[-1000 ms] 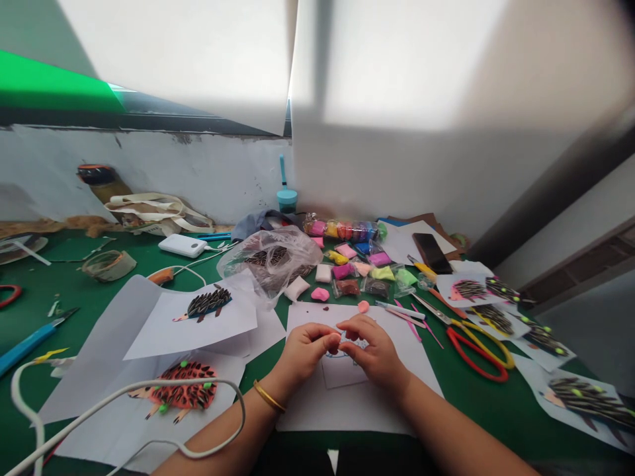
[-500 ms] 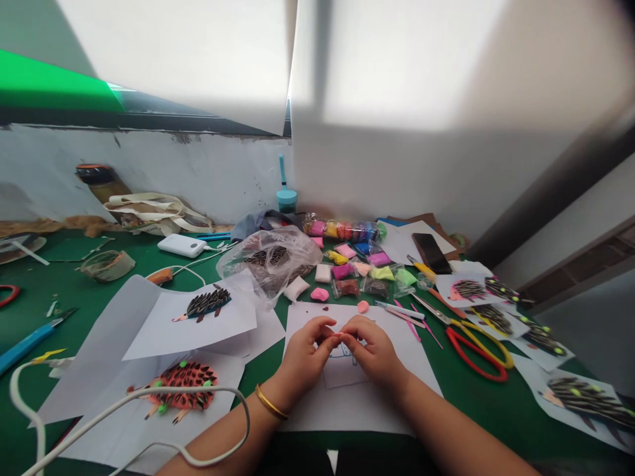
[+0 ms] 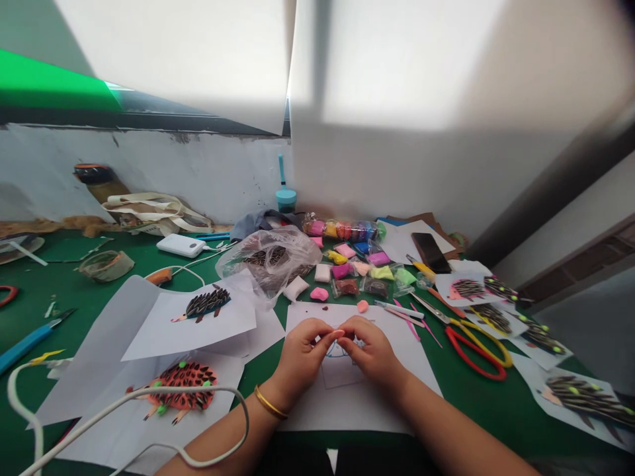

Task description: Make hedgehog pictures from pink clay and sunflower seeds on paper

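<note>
My left hand (image 3: 308, 352) and my right hand (image 3: 371, 349) meet over a white sheet of paper (image 3: 347, 411), thumbs and fingertips pinched together. Between the fingertips shows a small piece of orange-pink clay (image 3: 339, 334), mostly covered by them. Beneath the hands a blue line drawing (image 3: 338, 350) is partly visible on the paper. Just beyond the fingers, a lump of the same orange-pink clay (image 3: 362, 306) rests near the sheet's top edge, with tiny dark bits to its left.
Bags of coloured clay (image 3: 381, 273) and a plastic bag of seeds (image 3: 270, 261) lie behind the paper. Scissors (image 3: 476, 350) and a phone (image 3: 430, 252) are to the right. Seed-covered hedgehog pictures (image 3: 183, 390) lie on both sides. A white cable (image 3: 198, 391) crosses before my left forearm.
The fingertips have shifted slightly around the clay piece, with the left thumb now tilted a little higher. Both hands stay over the same spot on the paper.
</note>
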The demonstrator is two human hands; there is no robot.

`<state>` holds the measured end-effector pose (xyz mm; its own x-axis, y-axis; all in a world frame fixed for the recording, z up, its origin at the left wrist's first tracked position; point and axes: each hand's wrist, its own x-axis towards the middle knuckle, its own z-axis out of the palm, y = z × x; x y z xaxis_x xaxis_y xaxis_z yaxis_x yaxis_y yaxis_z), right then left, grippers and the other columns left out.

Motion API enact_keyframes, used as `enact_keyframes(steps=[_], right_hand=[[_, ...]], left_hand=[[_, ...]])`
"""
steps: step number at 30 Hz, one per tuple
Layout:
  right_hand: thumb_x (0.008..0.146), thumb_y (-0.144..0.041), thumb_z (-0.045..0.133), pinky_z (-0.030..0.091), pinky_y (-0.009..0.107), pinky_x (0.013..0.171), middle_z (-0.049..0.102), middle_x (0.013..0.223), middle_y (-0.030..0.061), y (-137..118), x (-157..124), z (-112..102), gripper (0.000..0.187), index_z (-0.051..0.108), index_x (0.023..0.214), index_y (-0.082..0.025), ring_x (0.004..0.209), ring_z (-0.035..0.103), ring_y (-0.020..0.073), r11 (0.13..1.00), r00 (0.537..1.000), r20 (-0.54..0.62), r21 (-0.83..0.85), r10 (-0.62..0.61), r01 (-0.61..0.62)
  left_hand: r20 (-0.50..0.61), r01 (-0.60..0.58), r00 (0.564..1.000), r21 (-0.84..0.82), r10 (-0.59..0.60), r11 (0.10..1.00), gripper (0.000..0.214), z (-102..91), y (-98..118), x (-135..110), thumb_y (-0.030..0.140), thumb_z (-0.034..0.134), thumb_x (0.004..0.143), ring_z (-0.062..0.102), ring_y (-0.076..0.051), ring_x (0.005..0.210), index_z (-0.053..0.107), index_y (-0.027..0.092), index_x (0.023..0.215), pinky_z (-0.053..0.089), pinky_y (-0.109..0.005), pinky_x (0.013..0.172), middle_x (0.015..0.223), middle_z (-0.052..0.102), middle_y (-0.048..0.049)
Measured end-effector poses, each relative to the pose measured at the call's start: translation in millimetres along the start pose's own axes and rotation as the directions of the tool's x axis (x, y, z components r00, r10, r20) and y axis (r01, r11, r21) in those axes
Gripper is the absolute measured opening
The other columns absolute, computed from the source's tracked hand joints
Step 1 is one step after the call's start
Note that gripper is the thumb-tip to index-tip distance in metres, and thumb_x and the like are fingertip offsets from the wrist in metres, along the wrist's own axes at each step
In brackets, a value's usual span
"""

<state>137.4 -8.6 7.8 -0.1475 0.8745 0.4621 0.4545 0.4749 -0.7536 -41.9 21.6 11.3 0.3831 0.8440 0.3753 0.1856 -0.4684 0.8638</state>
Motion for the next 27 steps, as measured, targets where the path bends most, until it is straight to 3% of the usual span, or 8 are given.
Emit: enact_keyframes(steps=[7,11,13,17,20,24,27], right_hand=[[0.09,-0.026,0.061,0.042,0.029,0.065,0.06,0.071,0.0004,-2.3,-0.2,1.2,0.014,0.062,0.077,-0.021,0.069,0.054,0.0148,0.998,0.998,-0.056,-0.07,-0.014,0.01],[0.089,-0.025,0.06,0.041,0.029,0.064,0.059,0.07,0.0003,-1.3,-0.7,1.6,0.013,0.062,0.076,-0.021,0.068,0.053,0.0151,0.995,0.999,-0.032,-0.095,-0.023,0.02],[0.088,-0.026,0.063,0.043,0.03,0.067,0.06,0.074,0.001,0.0,-1.1,1.5,0.006,0.064,0.084,-0.021,0.072,0.055,0.016,0.996,1.0,-0.015,-0.095,-0.005,0.003],[0.087,-0.03,0.066,0.046,0.031,0.072,0.064,0.082,0.0026,1.8,-0.9,1.0,0.014,0.068,0.099,-0.023,0.078,0.058,0.0177,0.997,1.0,0.028,-0.072,0.002,0.0],[0.092,-0.028,0.057,0.047,0.03,0.071,0.066,0.079,0.0026,1.4,0.0,1.1,0.012,0.068,0.092,-0.023,0.076,0.059,0.0167,0.999,1.0,0.001,-0.05,-0.017,0.017],[0.09,-0.023,0.059,0.044,0.029,0.066,0.063,0.073,0.0012,-0.4,-0.4,2.2,0.013,0.065,0.079,-0.022,0.07,0.057,0.0156,0.993,0.999,-0.027,-0.115,-0.025,0.022],[0.087,-0.02,0.059,0.043,0.029,0.064,0.06,0.071,0.0007,-1.8,-1.7,3.2,0.013,0.064,0.076,-0.021,0.069,0.055,0.0153,0.989,1.0,-0.004,-0.146,-0.023,0.022]], left_hand=[[0.001,-0.031,1.0,0.02,0.031,0.999,0.021,0.0,-1.7,-0.7,0.032,0.065,0.089,0.059,-0.018,0.085,0.068,0.022,0.107,0.047,-0.028,0.07,0.094,0.065,-0.0049],[0.011,-0.038,0.999,0.034,0.037,0.999,0.013,0.6,-1.6,0.1,0.032,0.063,0.091,0.058,-0.017,0.079,0.071,0.021,0.09,0.046,-0.028,0.07,0.085,0.064,-0.0035],[-0.013,-0.017,1.0,0.029,0.018,0.999,0.015,0.6,-1.5,1.2,0.032,0.064,0.09,0.056,-0.016,0.074,0.069,0.02,0.083,0.045,-0.028,0.067,0.079,0.063,-0.0026],[-0.039,0.015,0.999,-0.051,-0.017,0.999,0.015,0.6,-1.6,3.4,0.032,0.067,0.087,0.056,-0.016,0.072,0.07,0.02,0.079,0.045,-0.028,0.068,0.076,0.062,-0.002],[-0.025,0.024,0.999,-0.102,-0.027,0.994,0.013,1.1,-2.3,3.0,0.032,0.067,0.087,0.059,-0.017,0.076,0.073,0.021,0.084,0.047,-0.029,0.071,0.079,0.064,-0.003],[-0.014,0.06,0.998,-0.086,-0.061,0.994,0.02,2.1,-4.5,1.5,0.03,0.069,0.085,0.06,-0.017,0.079,0.071,0.024,0.104,0.047,-0.026,0.066,0.089,0.064,-0.0037],[-0.001,0.053,0.999,-0.054,-0.053,0.997,0.01,2.1,-5.4,1.8,0.03,0.07,0.084,0.058,-0.016,0.077,0.073,0.022,0.089,0.046,-0.026,0.065,0.084,0.062,-0.0031]])
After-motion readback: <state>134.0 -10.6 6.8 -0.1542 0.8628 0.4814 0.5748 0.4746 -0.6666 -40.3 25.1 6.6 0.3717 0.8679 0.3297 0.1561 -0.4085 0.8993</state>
